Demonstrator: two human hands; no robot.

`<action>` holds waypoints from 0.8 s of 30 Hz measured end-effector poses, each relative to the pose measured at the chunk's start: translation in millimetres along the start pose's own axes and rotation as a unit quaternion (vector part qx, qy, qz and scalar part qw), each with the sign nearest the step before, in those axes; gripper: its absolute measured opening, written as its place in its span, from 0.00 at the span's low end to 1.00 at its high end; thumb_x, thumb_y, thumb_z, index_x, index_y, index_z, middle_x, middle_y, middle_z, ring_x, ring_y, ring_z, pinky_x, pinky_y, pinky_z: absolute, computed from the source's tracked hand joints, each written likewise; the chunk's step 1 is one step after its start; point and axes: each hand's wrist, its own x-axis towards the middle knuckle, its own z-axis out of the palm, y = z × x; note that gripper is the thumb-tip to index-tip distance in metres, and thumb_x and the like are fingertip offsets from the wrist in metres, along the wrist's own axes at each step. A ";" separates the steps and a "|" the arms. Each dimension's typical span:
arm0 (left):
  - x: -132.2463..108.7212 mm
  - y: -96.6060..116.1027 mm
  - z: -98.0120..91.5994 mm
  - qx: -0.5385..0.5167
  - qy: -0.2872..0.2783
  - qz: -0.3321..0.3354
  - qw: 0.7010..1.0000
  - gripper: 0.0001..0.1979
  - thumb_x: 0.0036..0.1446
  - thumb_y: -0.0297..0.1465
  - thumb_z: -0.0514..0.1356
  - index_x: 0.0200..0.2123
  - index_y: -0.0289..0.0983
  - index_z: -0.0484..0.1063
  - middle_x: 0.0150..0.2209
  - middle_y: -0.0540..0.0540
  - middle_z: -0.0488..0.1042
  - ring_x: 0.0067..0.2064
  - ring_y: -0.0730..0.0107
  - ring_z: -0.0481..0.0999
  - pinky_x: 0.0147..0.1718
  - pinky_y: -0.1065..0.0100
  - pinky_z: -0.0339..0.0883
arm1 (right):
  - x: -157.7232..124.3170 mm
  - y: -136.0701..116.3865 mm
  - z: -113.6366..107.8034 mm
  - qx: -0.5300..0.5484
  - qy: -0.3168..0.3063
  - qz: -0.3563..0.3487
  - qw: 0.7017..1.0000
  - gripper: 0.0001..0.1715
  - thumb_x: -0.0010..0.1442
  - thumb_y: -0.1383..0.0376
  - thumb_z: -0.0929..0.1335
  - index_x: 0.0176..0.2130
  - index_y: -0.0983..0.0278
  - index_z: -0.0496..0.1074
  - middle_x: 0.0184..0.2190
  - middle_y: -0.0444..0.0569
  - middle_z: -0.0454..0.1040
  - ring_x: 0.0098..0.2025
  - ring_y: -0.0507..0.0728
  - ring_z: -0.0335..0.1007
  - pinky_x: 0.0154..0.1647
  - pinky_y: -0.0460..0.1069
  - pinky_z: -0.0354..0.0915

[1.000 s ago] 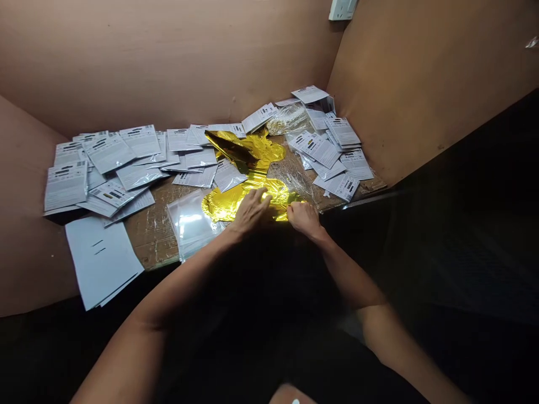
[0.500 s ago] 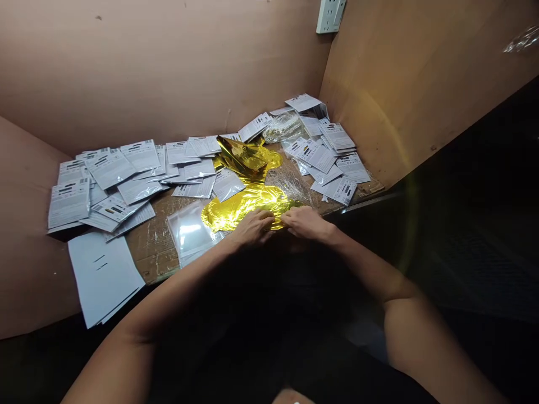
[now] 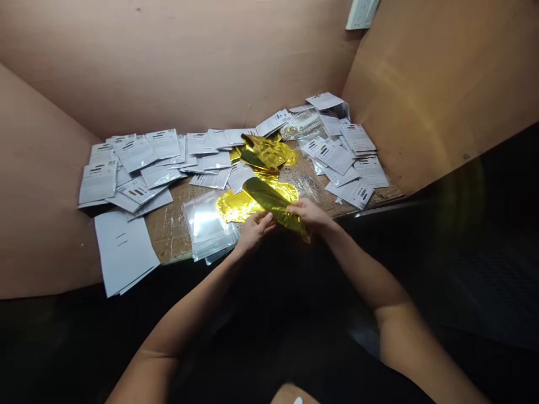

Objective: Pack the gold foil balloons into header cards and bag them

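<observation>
A folded gold foil piece [image 3: 269, 199] is lifted at the near edge of the brown table [image 3: 168, 224], tilted up toward the back. My left hand [image 3: 255, 229] pinches its lower left side, and my right hand [image 3: 309, 213] grips its right end. Another flat gold foil piece [image 3: 231, 206] lies on the table just behind my left hand. A crumpled heap of gold foil [image 3: 267, 152] sits farther back.
A stack of clear plastic bags [image 3: 208, 227] lies left of my hands. Several white printed packets [image 3: 138, 163] cover the table's left and back, with more packets [image 3: 349, 157] at the right. White sheets [image 3: 124, 252] overhang the near left edge. Brown walls enclose three sides.
The gold foil piece lay flat under both hands; now both hands have lifted it off the table, folded and angled upward. The view has shifted slightly.
</observation>
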 end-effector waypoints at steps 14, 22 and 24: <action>-40.9 40.3 -32.9 0.085 0.015 0.049 0.995 0.09 0.56 0.38 0.65 0.34 0.38 0.78 0.25 0.48 0.74 0.28 0.65 0.76 0.29 0.65 0.71 | -4.7 1.0 71.6 0.262 0.056 -0.064 0.961 0.11 0.51 0.61 0.74 0.28 0.60 0.68 0.22 0.40 0.67 0.23 0.51 0.62 0.25 0.45 0.60; -52.8 33.8 -43.3 0.059 0.069 0.104 0.990 0.38 0.52 0.41 0.75 0.62 0.45 0.63 0.50 0.44 0.80 0.38 0.65 0.84 0.37 0.65 0.79 | -12.7 -18.3 93.8 0.203 -0.064 -0.077 0.974 0.27 0.54 0.55 0.79 0.49 0.58 0.73 0.33 0.43 0.79 0.33 0.56 0.75 0.36 0.49 0.73; -56.5 27.6 -45.4 0.015 0.046 0.079 0.996 0.37 0.52 0.43 0.76 0.61 0.42 0.66 0.47 0.43 0.82 0.39 0.62 0.84 0.40 0.62 0.80 | -16.6 -20.0 97.8 0.189 -0.036 -0.105 0.976 0.22 0.56 0.55 0.78 0.47 0.59 0.74 0.35 0.45 0.80 0.36 0.57 0.77 0.40 0.51 0.74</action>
